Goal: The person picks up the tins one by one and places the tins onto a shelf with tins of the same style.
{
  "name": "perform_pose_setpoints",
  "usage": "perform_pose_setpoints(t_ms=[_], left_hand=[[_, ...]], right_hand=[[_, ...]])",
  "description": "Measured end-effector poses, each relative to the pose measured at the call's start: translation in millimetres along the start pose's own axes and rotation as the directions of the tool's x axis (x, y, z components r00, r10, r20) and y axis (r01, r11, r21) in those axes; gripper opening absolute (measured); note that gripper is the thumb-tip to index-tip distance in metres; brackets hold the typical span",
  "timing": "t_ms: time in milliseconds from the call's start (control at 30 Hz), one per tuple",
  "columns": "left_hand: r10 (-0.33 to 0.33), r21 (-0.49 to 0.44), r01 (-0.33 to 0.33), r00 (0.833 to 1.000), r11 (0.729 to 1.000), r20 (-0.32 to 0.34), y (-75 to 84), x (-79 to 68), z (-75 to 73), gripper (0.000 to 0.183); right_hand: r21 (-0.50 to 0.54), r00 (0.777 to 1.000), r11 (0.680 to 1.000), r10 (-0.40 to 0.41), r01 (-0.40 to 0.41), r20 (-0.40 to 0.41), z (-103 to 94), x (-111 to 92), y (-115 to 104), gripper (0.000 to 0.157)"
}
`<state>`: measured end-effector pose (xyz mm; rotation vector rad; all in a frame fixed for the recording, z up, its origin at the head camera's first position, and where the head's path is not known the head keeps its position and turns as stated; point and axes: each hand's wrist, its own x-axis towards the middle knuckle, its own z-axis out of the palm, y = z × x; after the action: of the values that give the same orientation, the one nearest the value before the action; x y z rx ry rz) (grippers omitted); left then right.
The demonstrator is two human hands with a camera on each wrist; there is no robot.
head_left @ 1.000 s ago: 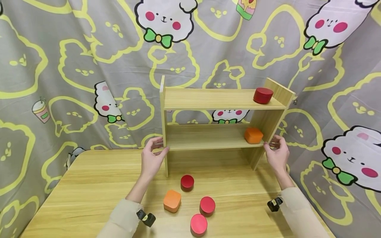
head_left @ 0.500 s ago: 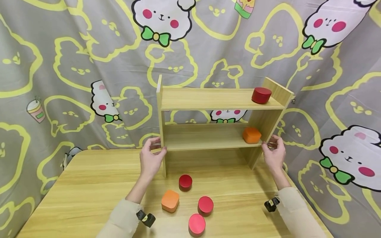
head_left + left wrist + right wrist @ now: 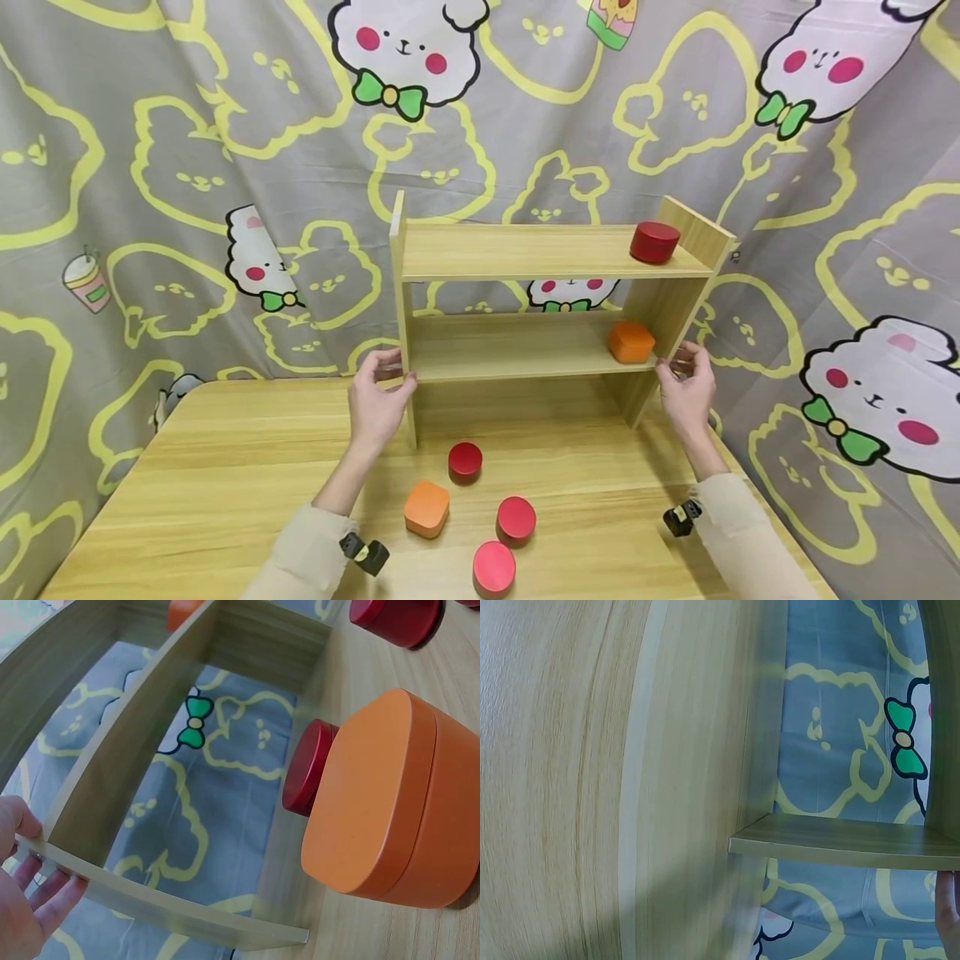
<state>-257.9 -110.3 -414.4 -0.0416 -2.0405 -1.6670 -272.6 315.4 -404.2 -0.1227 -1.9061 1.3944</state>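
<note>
A small wooden shelf unit [image 3: 517, 250] with two boards stands on the table, between my hands. At its left side panel my left hand [image 3: 373, 408] grips the edge, thumb in front and fingers behind the outer face; the left wrist view shows these fingers [image 3: 64, 907] around the panel. My right hand [image 3: 687, 390] holds the right side panel at about the same height, its farther fingers partly hidden. Only a bit of that hand [image 3: 949, 915] shows in the right wrist view. A dark red round tin [image 3: 655, 242] sits on the upper board, an orange rounded-square box [image 3: 632, 342] on the middle one.
In front of the shelf, the wooden table [image 3: 202, 492] bears another orange box [image 3: 427, 509], a small dark red tin [image 3: 465, 462] and two more red round tins, one [image 3: 516, 521] behind the other [image 3: 494, 568]. A patterned curtain [image 3: 300, 183] hangs close behind.
The head view has swung slightly, so everything sits a little further left in it. Both hands keep their hold on the shelf panels; the tins and boxes stay put.
</note>
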Motion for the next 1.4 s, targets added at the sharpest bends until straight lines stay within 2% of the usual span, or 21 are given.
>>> perform_pose_setpoints(t_ms=[367,900,1167,1400], left_hand=[[0.006,-0.004,-0.006,1.000,1.000,-0.028,-2.3,0.8,-8.1,0.036],[-0.008,0.007,0.008,0.999,1.000,-0.048,-7.1,3.5,-22.5,0.035],[-0.017,0.030,0.019,0.998,0.999,-0.060,-5.5,3.4,-31.7,0.034],[-0.013,0.047,0.016,0.998,0.999,-0.068,-5.7,3.6,-39.6,0.032]], right_hand=[[-0.005,1.000,1.000,0.014,-0.013,0.018,5.2,7.8,29.2,0.037],[0.015,1.000,1.000,0.014,-0.014,0.020,14.0,-3.8,25.4,0.036],[0.067,0.999,0.998,0.016,-0.019,0.043,19.1,-9.8,18.7,0.031],[0.063,0.998,0.998,0.027,-0.031,0.063,22.9,-13.5,16.4,0.034]])
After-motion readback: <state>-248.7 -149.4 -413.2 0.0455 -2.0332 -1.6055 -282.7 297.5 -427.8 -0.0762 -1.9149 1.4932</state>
